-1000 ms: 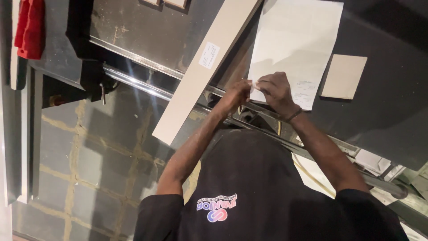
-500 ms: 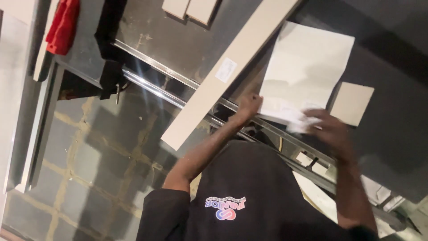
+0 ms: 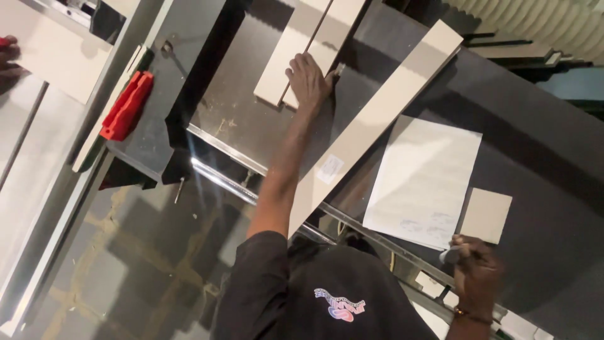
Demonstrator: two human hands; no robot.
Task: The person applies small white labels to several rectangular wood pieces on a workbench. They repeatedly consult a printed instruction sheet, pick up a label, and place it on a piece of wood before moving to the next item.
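Note:
My left hand (image 3: 308, 79) is stretched out to the far side of the dark metal table (image 3: 553, 164) and lies flat, fingers spread, on two short beige boards (image 3: 283, 63) that sit side by side. My right hand (image 3: 476, 272) is at the table's near edge, closed around a small pen-like object (image 3: 449, 254). Just beyond it lie a white sheet of paper (image 3: 425, 179) and a small beige square piece (image 3: 486, 215). A long beige strip (image 3: 377, 119) runs diagonally between my two arms.
A red tool (image 3: 128, 104) rests on the table's left edge by a metal rail (image 3: 220, 145). At top left another person's hand (image 3: 7, 56) holds a pale panel (image 3: 53, 53). A paved floor (image 3: 126, 264) shows below.
My left hand left the white paper and reached far forward onto the two beige boards. My right hand drew back from the paper to the near edge. The view shifted right.

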